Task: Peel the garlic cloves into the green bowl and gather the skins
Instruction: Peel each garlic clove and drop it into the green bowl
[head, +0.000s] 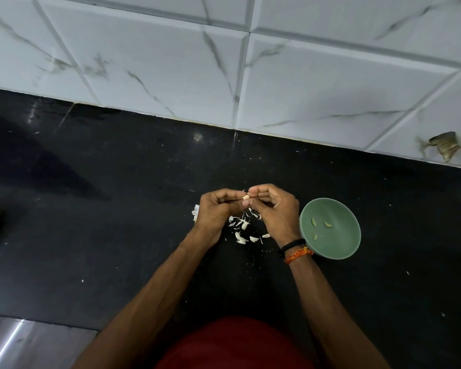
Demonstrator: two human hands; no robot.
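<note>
We find the left hand (pixel 215 209) and right hand (pixel 273 209) both pinching one garlic clove (pixel 246 197) above the loose skins (pixel 241 226) (black counter (pixel 117 209)); four peeled cloves (pixel 314 222) lie in the green bowl (pixel 338 251).

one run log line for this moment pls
step: peeling | both hands: left hand, right hand pinch garlic clove | green bowl: peeled cloves | skins: on counter

Left hand (pixel 215 209) and right hand (pixel 273 209) pinch one clove (pixel 246 196) above the desk (pixel 117 209). Skins (pixel 244 230) lie beneath. Bowl (pixel 338 246) holds three cloves (pixel 320 227).
</note>
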